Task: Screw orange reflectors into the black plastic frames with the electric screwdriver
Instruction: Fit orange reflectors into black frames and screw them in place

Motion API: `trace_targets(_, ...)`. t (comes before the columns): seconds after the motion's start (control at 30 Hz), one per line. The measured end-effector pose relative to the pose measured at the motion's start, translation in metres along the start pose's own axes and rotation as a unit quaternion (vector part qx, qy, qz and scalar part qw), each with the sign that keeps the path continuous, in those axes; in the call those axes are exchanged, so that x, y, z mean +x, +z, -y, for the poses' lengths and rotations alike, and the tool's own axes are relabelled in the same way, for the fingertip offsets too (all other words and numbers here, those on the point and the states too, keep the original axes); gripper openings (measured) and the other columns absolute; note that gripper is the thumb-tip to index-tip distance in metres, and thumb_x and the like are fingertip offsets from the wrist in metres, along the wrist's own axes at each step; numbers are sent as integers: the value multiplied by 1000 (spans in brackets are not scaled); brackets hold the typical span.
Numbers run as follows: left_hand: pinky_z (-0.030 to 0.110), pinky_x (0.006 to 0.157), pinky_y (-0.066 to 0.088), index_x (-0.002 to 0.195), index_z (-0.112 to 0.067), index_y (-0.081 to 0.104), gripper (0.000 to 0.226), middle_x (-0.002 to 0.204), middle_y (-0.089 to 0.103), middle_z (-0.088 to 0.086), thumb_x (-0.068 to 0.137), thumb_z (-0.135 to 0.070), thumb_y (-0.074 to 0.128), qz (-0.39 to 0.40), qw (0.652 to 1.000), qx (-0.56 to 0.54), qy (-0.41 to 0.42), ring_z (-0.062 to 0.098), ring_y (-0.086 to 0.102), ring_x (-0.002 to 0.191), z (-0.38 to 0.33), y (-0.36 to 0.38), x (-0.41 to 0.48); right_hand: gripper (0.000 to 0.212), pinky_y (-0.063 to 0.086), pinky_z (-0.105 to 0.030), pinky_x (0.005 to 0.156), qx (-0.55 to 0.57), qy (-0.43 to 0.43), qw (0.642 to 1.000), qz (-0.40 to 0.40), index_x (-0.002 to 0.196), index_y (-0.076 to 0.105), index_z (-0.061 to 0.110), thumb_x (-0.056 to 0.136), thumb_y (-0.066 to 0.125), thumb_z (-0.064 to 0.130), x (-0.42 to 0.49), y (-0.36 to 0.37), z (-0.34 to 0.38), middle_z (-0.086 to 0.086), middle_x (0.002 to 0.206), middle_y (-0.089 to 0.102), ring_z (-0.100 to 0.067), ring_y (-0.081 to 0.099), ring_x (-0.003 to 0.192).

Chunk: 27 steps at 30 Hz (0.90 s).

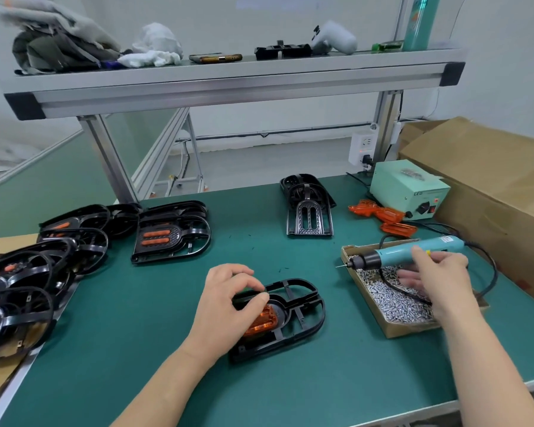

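Right hand (441,278) on level screwdriver (395,252), bit (341,266) leftward.

Small assembly workshop, factory-bench type. Green-topped workbench (136,334) on a bare aluminium-extrusion frame (111,161) with overhead shelf, pale-green screwdriver power-supply box (407,186), open cardboard tray of loose silver screws (410,331), stacked black plastic frames (173,232), big brown cardboard cartons (490,167).

Shelf (228,84): above the bench's far edge; holds clothing (53,41), white rags (158,44), a phone (215,58), a green can (416,23).
Power box (407,188): far right corner.
Carton (490,167): along the right edge.
Socket (363,147): on the post behind the power box.
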<state>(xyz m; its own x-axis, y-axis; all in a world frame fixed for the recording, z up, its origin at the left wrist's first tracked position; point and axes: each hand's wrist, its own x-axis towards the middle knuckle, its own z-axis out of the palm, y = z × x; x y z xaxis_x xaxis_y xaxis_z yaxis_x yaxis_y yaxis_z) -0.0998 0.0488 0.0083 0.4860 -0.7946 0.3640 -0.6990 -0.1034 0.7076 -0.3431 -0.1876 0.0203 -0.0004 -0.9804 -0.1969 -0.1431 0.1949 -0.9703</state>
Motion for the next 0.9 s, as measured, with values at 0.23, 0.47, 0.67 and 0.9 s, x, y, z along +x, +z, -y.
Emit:
trace_targets(0.23, 7, 95, 26, 81, -25, 70, 7, 98, 63, -17, 86, -20, 74, 47, 997, 26, 58, 7, 47, 112, -20, 20, 34, 31, 55, -31, 66, 286, 117, 951, 7, 118, 49, 3, 98, 66, 18, 8, 19, 9, -22, 108, 63, -27, 67, 83)
trace_targets(0.47, 20, 90, 33, 92, -20, 74, 12, 100, 65, -9, 93, -18, 62, 132, 986, 58, 86, 14, 50, 102, -50, 54, 80, 24, 56, -31, 69, 225, 90, 970, -11, 107, 55, 10, 100, 61, 32, 12, 36, 10, -9, 111, 64, -14, 65, 86)
trace_targets(0.67, 29, 100, 34, 104, -18, 77, 21, 111, 67, 1, 96, -18, 57, 191, 972, 88, 110, 24, 48, 111, -77, 93, 102, 25, 51, -27, 59, 298, 91, 949, -34, 88, 52, 14, 100, 60, 35, 11, 34, 11, -3, 84, 59, -13, 58, 69)
trace_targets(0.9, 38, 97, 39, 110, -29, 76, 23, 109, 70, -1, 89, -37, 68, 307, 917, 193, 166, 24, 47, 114, -102, 130, 105, 22, 45, -16, 42, 378, 106, 920, 8, 86, 58, 15, 93, 67, 34, 10, 26, 16, 2, 76, 61, -7, 50, 47)
